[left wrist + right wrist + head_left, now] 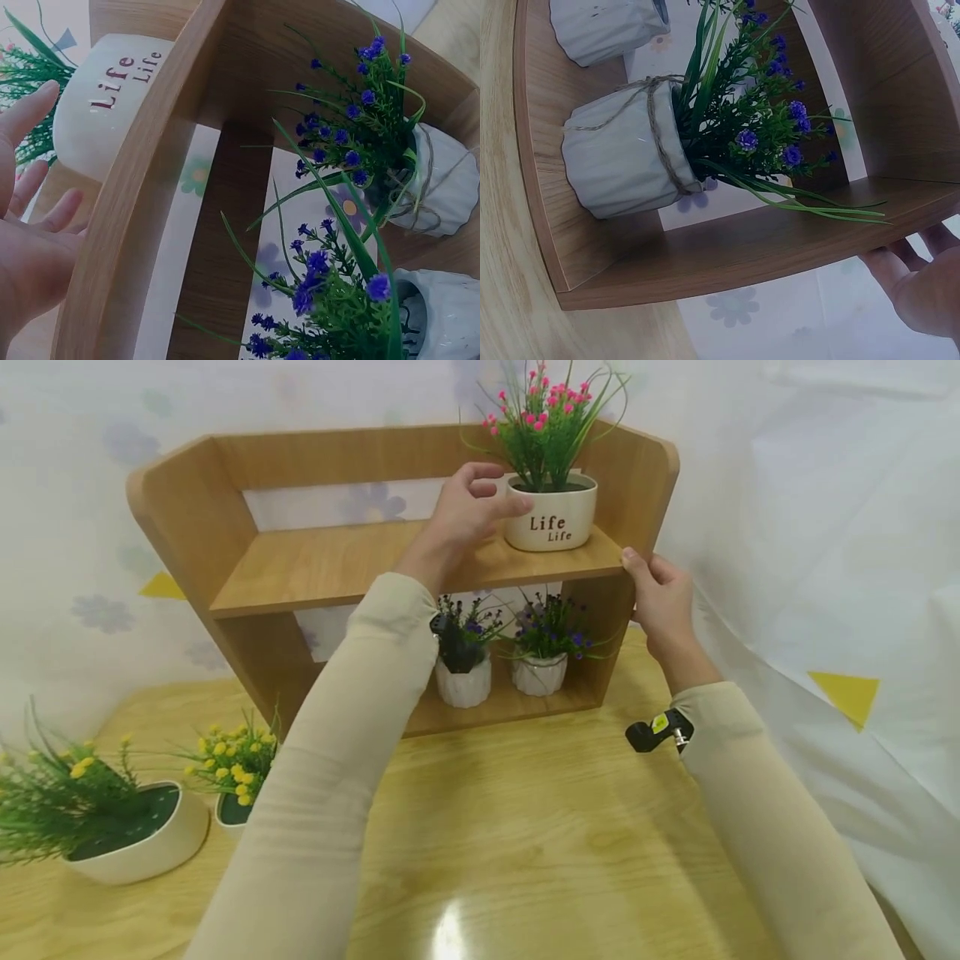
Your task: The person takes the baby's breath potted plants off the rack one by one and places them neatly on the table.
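Note:
On the upper board of a wooden shelf unit [322, 564], toward its right end, stands an oval white flowerpot [577, 514] marked "Life" with pink flowers. My left hand [467, 514] is at the pot's left side, fingers apart and loosely bent, thumb reaching across the front near its rim. In the left wrist view the palm faces the pot [112, 97] and the fingers do not close round it. My right hand [666, 602] grips the front edge of the shelf's right side panel, thumb in front at upper-board height, fingers on the outer side.
Two white pots, a left one [465, 685] and a right one [540, 677], hold purple flowers on the lower board. On the table [525, 827] at left are a large oval planter [161, 847] and a smaller yellow-flowered plant [236, 760]. White cloth [847, 568] hangs at right.

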`<state>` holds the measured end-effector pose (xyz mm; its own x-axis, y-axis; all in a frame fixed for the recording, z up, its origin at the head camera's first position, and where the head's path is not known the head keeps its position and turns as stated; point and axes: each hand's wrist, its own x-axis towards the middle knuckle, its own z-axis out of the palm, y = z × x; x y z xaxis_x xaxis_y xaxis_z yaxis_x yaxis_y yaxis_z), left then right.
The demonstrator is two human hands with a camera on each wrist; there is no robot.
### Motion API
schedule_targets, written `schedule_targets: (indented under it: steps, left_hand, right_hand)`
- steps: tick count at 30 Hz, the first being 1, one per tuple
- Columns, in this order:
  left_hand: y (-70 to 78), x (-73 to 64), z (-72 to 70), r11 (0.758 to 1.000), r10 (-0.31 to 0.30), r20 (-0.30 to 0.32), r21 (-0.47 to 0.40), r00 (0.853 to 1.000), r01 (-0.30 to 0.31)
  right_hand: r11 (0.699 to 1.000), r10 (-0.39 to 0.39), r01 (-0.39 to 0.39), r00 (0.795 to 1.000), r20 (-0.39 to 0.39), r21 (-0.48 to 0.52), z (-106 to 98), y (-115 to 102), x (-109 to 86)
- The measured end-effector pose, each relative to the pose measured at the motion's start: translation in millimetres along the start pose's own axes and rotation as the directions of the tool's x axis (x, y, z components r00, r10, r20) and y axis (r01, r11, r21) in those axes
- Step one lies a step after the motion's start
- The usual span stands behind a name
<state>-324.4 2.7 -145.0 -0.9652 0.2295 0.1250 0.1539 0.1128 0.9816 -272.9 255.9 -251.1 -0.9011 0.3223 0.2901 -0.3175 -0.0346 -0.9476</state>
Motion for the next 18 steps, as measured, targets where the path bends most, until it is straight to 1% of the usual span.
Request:
schedule_targets:
  steps: [2,7,15,18]
  left_hand:
    - [-0.6,2.3,1.6,1.0,-0.007,0.008,0.024,1.0,0.006]
    - [-3.9,7.1,4.4,0.999,-0.009,0.009,0.047,1.0,0.009]
    - [-8.3,11.1,3.2,1.0,-0.015,0.006,0.015,1.0,0.014]
    - [-7.7,10.7,2.4,1.0,-0.007,0.011,0.024,1.0,0.006]
  right_hand:
    - [1.0,0.004,-0.004,1.0,0.0,0.001,-0.1,0.5,-1.2]
    - [1.0,-0.004,0.004,1.0,-0.003,-0.005,1.6,0.7,-3.0]
    - [1.0,-0.007,0.007,1.0,-0.004,-0.017,6.5,-0.8,-7.0]
    - [1.0,-0.003,0.003,1.0,-0.008,-0.017,7.5,-0.7,-7.7]
